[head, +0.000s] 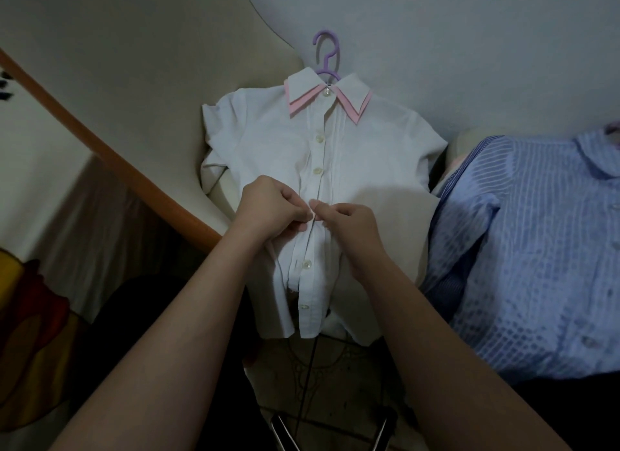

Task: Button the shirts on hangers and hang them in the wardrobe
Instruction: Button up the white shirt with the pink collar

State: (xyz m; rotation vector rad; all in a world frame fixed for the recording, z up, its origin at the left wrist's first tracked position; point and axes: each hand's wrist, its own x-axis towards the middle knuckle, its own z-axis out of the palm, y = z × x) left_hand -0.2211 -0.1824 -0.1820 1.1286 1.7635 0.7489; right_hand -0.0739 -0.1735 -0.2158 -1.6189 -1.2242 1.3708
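The left hand (268,212) pinches the left edge of the placket on the white shirt (352,168), thumb and fingers curled round the cloth. The right hand (352,225) pinches the facing edge; the fingertips of both nearly meet at mid-front. Above them three buttons look fastened; two more show below. The shirt lies flat on a cream surface (141,81), on a purple hanger (326,56). Just to the right lies a blue shirt (530,249).
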